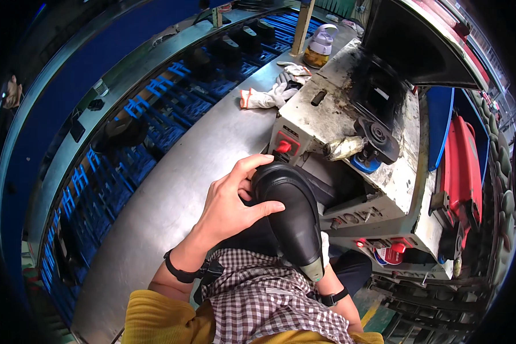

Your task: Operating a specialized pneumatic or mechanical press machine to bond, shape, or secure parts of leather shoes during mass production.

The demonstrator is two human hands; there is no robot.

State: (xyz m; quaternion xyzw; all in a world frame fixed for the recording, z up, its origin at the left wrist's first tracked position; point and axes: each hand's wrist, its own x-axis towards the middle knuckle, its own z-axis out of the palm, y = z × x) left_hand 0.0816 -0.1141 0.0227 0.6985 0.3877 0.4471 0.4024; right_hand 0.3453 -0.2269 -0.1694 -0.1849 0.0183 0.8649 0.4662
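Note:
A black leather shoe upper (295, 221) stretched on a last is held in front of my checked apron, its rounded toe pointing up and away. The last's pale greenish end (312, 269) sticks out at the bottom. My left hand (226, 200) is bare and curls round the toe from the left, thumb lying over the leather and index finger at the tip. My right hand (325, 250), mostly hidden behind the shoe, supports its lower end; a strip of white, perhaps a glove, shows there.
On the right stands a worn white machine (304, 114) with red switches, an open dark lid and a black pad on top. White gloves (264, 98) and a jug (320, 46) rest on the metal bench (172, 178). A blue conveyor rack (155, 114) carrying dark shoes runs along the left.

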